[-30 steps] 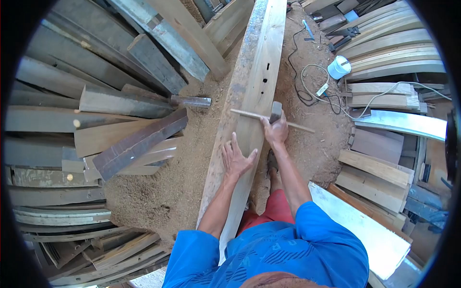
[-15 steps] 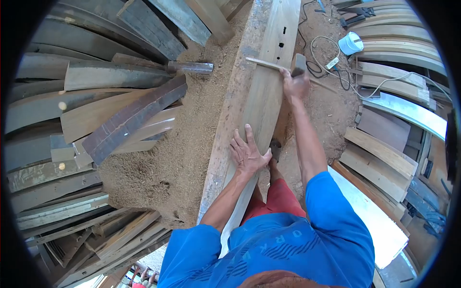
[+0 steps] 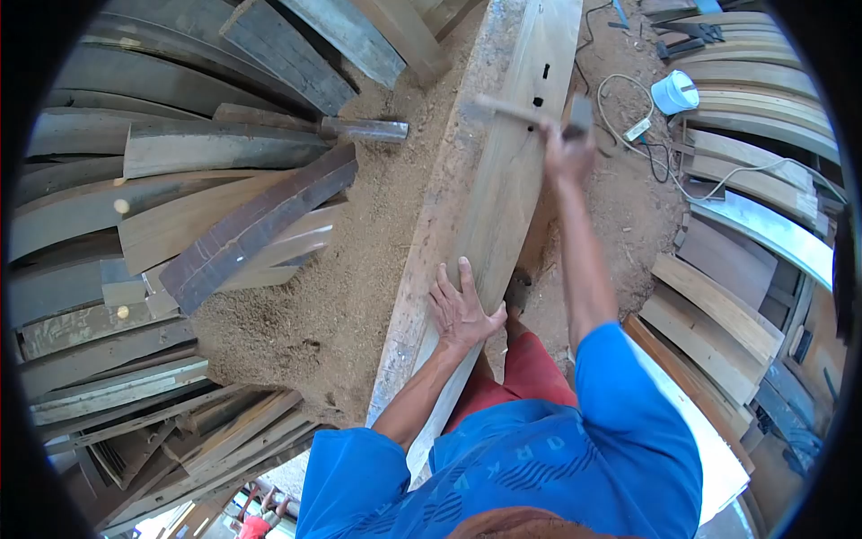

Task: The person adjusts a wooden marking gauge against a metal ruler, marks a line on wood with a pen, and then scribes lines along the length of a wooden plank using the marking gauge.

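A long pale wooden board [image 3: 503, 189] with several dark slots and holes near its far end lies on a rough wooden beam [image 3: 435, 193]. My left hand [image 3: 460, 313] rests flat on the board's near part, fingers stretched out and thumb at the right edge. Further up, my right hand [image 3: 570, 154] grips what looks like a wooden marking gauge [image 3: 510, 110], blurred by motion. Its thin stem reaches left across the board near the holes. The gauge's block sits at the board's right edge, partly covered by my fingers.
Stacked planks [image 3: 197, 148] line the left side, above sawdust [image 3: 269, 337]. On the right are more timber [image 3: 718, 278], a light-blue bucket [image 3: 674, 92], a power strip with cord [image 3: 637, 130] and clamp-like tools [image 3: 691, 38]. Another person [image 3: 256, 521] appears at the bottom left.
My right hand has moved the marking gauge away from me along the board, closer to the holes. My left hand stays on the board. The whole view has shifted slightly.
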Available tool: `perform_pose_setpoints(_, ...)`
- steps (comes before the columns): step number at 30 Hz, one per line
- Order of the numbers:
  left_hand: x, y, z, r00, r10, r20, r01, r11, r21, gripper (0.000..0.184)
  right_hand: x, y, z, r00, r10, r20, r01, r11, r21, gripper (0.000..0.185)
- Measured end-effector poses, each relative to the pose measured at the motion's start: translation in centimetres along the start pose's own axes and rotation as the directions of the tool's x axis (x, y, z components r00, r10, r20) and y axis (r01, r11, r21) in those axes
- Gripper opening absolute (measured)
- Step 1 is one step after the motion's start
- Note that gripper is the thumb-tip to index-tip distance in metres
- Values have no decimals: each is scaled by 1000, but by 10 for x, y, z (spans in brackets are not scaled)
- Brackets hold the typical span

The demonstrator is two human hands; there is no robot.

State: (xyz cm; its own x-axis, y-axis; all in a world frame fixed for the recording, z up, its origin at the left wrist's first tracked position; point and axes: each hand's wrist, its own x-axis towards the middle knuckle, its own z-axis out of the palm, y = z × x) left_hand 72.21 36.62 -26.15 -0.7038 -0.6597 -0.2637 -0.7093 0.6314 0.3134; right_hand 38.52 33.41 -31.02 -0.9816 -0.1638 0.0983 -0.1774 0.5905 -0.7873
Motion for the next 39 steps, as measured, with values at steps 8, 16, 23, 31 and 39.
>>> perform_pose_setpoints(8,-3,2,-3,999,20,-37,-20,1000,-14,130,85,-22,-2,993,65,102,-55,994,-98,60)
perform_pose_setpoints(16,-5,4,-7,999,-2,-40,1,1000,-21,126,-38,3,-33,978,61,201,-67,998,22,68)
perform_pose_setpoints(23,-21,-44,17,973,-18,-231,-57,948,-312,83,-194,-2,-88,963,77,257,-95,994,59,74)
perform_pose_setpoints(31,-104,-80,32,959,-130,-250,87,980,-177,29,-349,12,-104,995,-82,48,76,989,130,83)
perform_pose_setpoints(39,-100,-82,31,959,-85,-272,43,987,-156,26,-235,23,-52,1000,3,-1,-3,995,100,70)
